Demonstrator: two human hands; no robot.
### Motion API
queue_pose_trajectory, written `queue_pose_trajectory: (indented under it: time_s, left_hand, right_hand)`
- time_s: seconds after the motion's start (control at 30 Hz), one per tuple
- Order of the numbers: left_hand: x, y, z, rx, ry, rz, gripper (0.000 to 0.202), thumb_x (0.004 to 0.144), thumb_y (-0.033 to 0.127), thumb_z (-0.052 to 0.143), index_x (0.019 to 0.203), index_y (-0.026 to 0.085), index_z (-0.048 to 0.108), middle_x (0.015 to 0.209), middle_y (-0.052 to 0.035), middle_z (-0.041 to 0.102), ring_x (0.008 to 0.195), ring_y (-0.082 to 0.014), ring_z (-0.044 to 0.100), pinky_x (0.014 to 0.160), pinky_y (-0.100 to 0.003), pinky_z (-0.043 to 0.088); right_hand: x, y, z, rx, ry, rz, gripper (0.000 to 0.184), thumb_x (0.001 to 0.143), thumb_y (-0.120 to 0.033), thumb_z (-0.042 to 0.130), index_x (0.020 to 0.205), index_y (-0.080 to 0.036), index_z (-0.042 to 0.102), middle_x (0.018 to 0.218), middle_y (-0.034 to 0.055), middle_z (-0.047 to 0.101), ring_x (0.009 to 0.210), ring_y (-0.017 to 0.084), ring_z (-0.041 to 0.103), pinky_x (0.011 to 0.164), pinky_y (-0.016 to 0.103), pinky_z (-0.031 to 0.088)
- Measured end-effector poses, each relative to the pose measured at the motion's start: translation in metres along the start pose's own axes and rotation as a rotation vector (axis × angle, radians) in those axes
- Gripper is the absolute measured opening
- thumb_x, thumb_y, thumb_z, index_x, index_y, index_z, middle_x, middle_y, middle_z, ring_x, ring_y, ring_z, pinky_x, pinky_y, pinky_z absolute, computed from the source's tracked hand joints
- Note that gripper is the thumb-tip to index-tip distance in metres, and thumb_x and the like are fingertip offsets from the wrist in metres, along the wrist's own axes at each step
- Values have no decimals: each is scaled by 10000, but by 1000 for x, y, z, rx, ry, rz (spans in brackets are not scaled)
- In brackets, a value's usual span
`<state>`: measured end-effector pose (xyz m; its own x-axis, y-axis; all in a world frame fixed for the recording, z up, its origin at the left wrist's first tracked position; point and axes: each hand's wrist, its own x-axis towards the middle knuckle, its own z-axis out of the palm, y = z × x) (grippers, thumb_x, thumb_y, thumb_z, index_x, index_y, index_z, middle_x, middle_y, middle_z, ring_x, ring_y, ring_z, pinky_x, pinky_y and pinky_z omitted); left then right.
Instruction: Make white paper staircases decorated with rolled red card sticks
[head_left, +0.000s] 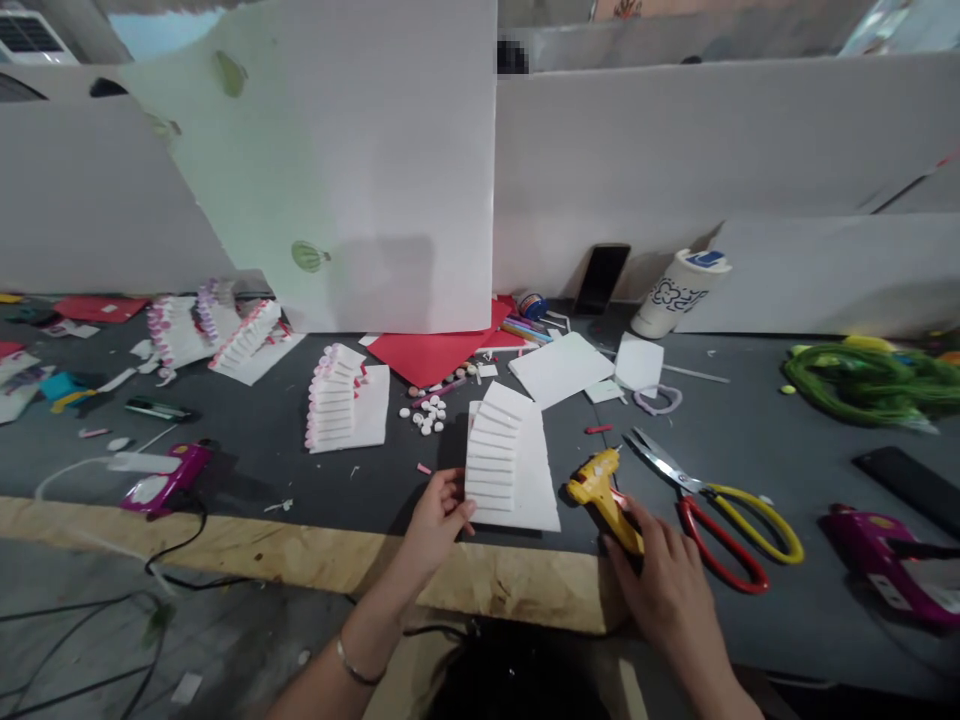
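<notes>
My left hand (440, 512) pinches the lower left edge of a white card (537, 480) lying on the dark table. A fan of white strips (495, 455) is layered on that card. My right hand (664, 575) is closed round the handle of a yellow hot glue gun (598, 482), whose nozzle points up and away from me. Just right of it lie scissors (705, 487) with one red and one yellow handle. Small white discs (427, 415) sit in a loose group left of the card. A similar fan with pink beaded edges (335, 400) rests further left.
Magenta hot glue guns (169, 480) lie at left and right, with cords. A tall white board (397, 160) stands behind red paper (435, 357). At the back are a phone (602, 278) and a paper cup (675, 295); green cord (870, 385) lies far right.
</notes>
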<state>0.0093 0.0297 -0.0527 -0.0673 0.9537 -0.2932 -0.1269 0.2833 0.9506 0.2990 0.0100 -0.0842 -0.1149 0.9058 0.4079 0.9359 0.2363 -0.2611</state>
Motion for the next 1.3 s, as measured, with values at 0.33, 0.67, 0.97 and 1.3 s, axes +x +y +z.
queue_pose_trajectory:
  time_s: [0.33,0.67,0.97,1.3]
  left_hand:
    - [20,12,-2,21,41,26,465,675,349,737,1058,170,543,943,-70,651,648,-115,562,522,-225,452]
    - [25,8,1,96,89,28,515,669,353,727,1093,175,494,851,-8,593,618,-123,607,558,-287,552]
    - [17,0,-1,401,105,76,430,757,210,616,1180,204,542,812,3,581,581,-117,575,535,-235,455]
    - [17,31,-24,785,241,159,415,782,201,627,1195,212,599,703,-5,602,673,-203,594,673,-295,418]
  right_hand:
    - [34,13,15,113,59,51,341,979,-377,339,1160,-170,541,967,139,594,889,288,529,814,448,447]
    - [50,27,22,54,19,-27,346,957,-412,403,1174,-178,539,1046,150,629,917,297,566,818,447,447]
    - [55,28,28,213,37,-64,306,965,-404,392,1156,-218,542,1034,118,644,938,278,594,846,439,467]
    - [68,7,23,76,-16,-164,310,954,-342,431,1192,-179,544,1080,138,623,952,290,561,827,441,461]
